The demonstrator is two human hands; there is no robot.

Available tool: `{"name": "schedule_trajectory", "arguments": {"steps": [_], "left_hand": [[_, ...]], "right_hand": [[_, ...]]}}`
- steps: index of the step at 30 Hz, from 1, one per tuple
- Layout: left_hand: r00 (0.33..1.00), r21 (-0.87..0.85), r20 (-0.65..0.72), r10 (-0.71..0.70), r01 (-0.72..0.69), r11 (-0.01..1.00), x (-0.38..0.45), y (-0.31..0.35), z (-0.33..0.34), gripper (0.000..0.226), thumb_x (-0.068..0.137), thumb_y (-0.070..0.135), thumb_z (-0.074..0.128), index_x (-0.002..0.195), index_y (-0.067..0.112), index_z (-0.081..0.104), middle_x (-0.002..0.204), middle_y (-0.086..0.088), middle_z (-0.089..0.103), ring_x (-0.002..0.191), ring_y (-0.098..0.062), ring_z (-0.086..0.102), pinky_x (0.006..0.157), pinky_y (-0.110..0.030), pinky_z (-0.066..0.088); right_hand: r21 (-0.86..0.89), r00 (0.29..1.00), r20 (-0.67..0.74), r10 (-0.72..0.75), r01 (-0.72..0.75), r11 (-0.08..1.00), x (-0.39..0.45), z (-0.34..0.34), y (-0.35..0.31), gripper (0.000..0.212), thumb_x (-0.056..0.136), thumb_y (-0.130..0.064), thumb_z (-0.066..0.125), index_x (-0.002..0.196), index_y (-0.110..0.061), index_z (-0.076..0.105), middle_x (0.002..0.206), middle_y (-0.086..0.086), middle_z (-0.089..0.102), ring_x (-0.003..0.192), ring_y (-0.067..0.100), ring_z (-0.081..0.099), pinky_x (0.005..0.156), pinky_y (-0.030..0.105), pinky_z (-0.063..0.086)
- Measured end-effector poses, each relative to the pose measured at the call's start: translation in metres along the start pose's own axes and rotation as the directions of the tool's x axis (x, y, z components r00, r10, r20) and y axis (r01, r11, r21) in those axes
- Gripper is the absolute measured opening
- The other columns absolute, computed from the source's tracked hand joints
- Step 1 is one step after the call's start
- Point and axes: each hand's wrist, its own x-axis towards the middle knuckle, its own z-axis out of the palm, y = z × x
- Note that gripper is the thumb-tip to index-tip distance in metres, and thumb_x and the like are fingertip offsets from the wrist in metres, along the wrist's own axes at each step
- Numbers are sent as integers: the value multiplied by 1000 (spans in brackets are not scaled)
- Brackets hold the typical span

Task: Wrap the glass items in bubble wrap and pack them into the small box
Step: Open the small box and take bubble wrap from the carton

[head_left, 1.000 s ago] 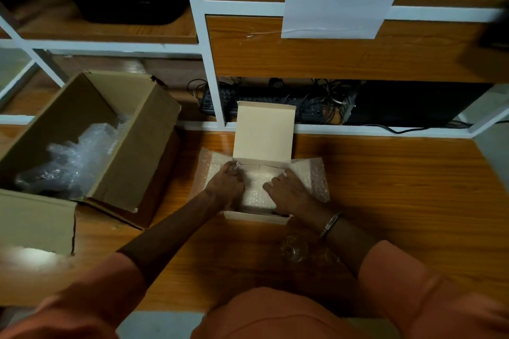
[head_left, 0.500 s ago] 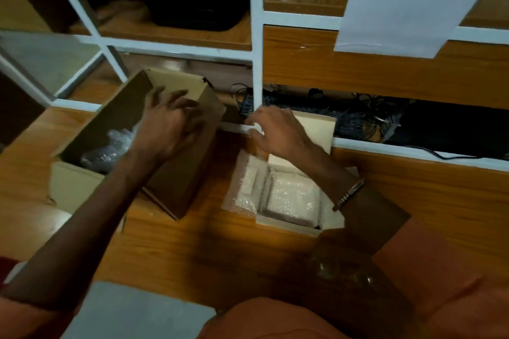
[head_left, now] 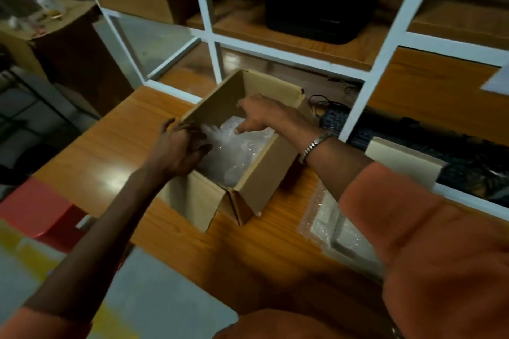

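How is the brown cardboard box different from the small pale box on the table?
The brown cardboard box is larger and darker; the small pale box is cream and lower. Both hands, left hand and right hand, reach into the brown box, while nobody touches the pale box. The brown box holds loose crumpled bubble wrap; the pale box is half hidden by the sleeve. Both stand open on the wooden table.

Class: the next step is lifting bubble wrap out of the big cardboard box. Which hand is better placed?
Right. The right hand already reaches into the cardboard box, fingers down at the bubble wrap; the left hand is at the near edge.

no readable text (frame dim, blurred).
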Motion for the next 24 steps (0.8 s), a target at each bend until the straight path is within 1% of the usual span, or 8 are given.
{"name": "schedule_trajectory", "arguments": {"steps": [2,4,7,10,14,17,20,24], "left_hand": [[1000,-61,-2,9,-9,998,3,-5,3,66,92,66,37,134,28,71,144,1,67,139,-22,57,125,-47,19],[1000,-77,3,13,-13,997,6,-6,2,65,91,65,41,135,26,70,145,1,67,139,-22,56,123,-45,21],[999,-18,3,51,-51,999,14,-3,5,51,99,56,58,137,24,67,150,-1,62,144,-22,50,121,-48,22],[998,5,-50,46,-46,999,27,10,6,59,101,62,53,143,20,62,149,-6,63,143,-26,52,117,-52,33],[981,-126,-177,85,-108,986,51,36,0,63,98,60,64,140,15,55,127,-12,70,109,-29,69,88,-46,58],[955,-202,-282,95,-156,967,65,48,-7,44,97,42,71,132,17,60,110,-5,73,83,-21,70,70,-41,60],[929,-241,-366,47,-144,960,74,57,-12,29,100,31,71,125,17,70,111,-4,78,85,-21,73,69,-33,57],[930,-383,-350,-109,-36,923,79,60,-14,26,103,35,67,123,19,71,108,0,77,84,-14,72,66,-27,55]], "right_hand": [[24,990,128,57,-60,998,21,13,1,99,79,-69,80,154,-13,47,154,11,55,134,35,58,105,50,53],[52,984,168,67,-77,996,28,23,0,89,78,-65,83,146,-13,56,145,11,63,124,33,63,101,49,55],[135,999,45,22,-27,991,24,21,-1,50,81,-45,89,118,-17,72,116,6,75,99,24,69,87,41,59],[293,997,-75,-11,32,956,9,-1,6,41,76,-35,94,108,-18,74,106,0,73,95,19,69,74,33,52],[583,983,-184,-30,133,802,-19,-35,25,33,87,-15,86,118,-13,75,102,0,77,94,13,74,75,24,58],[659,955,-293,54,161,735,-36,-40,47,31,94,-6,77,124,-13,74,107,9,78,88,13,76,68,13,56],[692,917,-360,172,139,709,-50,-38,70,39,97,-13,76,136,-18,69,117,3,78,95,2,73,75,17,57],[653,944,-281,174,55,756,-63,-35,74,75,87,-40,87,151,-21,52,143,5,64,122,15,64,102,38,58]]}}
